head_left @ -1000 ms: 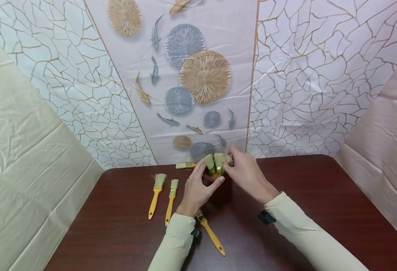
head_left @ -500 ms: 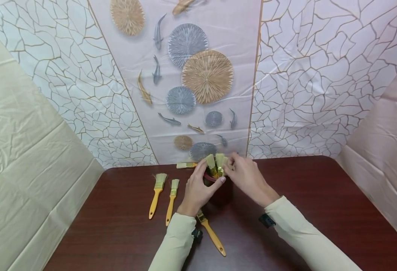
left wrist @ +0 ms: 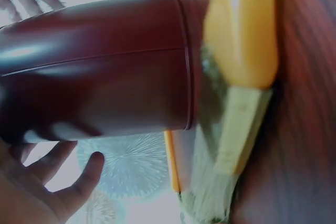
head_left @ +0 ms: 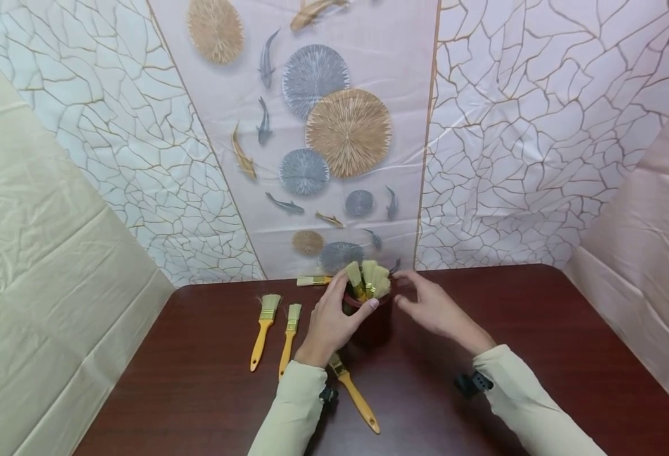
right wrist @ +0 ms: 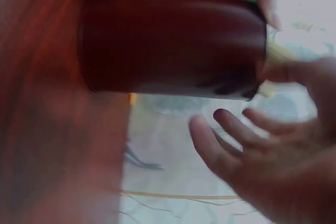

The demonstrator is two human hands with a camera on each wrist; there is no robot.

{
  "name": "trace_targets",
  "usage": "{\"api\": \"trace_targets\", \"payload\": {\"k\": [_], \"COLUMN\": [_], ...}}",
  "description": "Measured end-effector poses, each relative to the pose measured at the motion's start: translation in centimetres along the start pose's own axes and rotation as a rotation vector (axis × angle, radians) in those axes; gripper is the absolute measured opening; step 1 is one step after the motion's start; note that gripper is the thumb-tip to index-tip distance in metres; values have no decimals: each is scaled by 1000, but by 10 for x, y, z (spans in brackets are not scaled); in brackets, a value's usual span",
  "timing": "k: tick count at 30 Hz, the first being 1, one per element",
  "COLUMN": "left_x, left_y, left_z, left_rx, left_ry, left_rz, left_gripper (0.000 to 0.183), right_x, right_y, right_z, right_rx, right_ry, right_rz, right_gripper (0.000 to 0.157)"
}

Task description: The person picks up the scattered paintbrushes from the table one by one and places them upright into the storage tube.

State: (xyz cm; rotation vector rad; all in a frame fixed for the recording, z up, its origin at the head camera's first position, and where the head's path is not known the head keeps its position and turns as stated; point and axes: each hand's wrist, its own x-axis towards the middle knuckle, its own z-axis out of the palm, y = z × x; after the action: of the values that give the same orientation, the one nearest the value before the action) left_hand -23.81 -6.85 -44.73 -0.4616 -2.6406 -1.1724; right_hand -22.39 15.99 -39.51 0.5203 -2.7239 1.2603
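Observation:
A dark red cylindrical holder (head_left: 372,326) stands upright on the table, with several paintbrushes (head_left: 370,277) in it, bristles up. My left hand (head_left: 330,323) grips the holder near its rim, thumb at the front and fingers around the far left side. To the right of the holder, my right hand (head_left: 441,311) has its fingers spread and holds nothing. In the right wrist view those spread fingers (right wrist: 231,135) are beside the smooth wall of the holder (right wrist: 173,43). The left wrist view has the holder (left wrist: 100,66) lying sideways across the picture, with a brush (left wrist: 241,66) close to its base.
Two yellow-handled brushes, a wide one (head_left: 261,335) and a narrow one (head_left: 290,335), lie left of the left hand. Another brush (head_left: 313,280) lies at the table's back edge, partly hidden. A further brush (head_left: 358,399) lies in front of the holder. A patterned cloth (head_left: 334,139) hangs behind.
The right hand has let go of a brush at the holder's right side and moved away to the right, its fingers opening. The left hand keeps its grip.

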Motion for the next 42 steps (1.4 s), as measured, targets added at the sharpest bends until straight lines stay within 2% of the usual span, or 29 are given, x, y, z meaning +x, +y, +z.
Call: {"api": "trace_targets", "payload": {"k": [3,5,7,11,15,22,28,31,35,39,42], "left_x": [-1,-3,-5,-10,-12,-5,1,1,-1,-2,-2], "left_y": [2,2,2,1,2,5,9,10,6,-6,-24], "left_z": [-1,-1,-2,-5,-10,-15,-18,-33,-67,-105,-127], "left_rx": [-11,-23,-32,-80,-149,-210,-198,-182,-158,-106,-48], "left_ry": [-48,-77,-104,-147,-195,-232,-256,-220,-92,8,18], "left_rz": [-17,-23,-29,-21,-1,30,52,89,103,-4,-136], "left_gripper": [98,98,96,79,66,73,72,67,57,60,68], "right_x": [-2,-2,0,7,12,17,18,18,17,16,19], "right_y": [8,11,11,9,9,14,20,21,19,15,14], "right_z": [10,19,27,44,56,59,55,55,56,58,61], "right_rx": [90,142,150,145,143,24,35,51,67,65,62], "right_ry": [-118,-140,-119,-43,39,192,223,213,184,176,175], "right_rz": [2,-5,-28,-76,-74,-130,-149,-150,-126,-94,-88], "right_gripper": [77,92,100,101,106,99,97,96,97,98,97]}}
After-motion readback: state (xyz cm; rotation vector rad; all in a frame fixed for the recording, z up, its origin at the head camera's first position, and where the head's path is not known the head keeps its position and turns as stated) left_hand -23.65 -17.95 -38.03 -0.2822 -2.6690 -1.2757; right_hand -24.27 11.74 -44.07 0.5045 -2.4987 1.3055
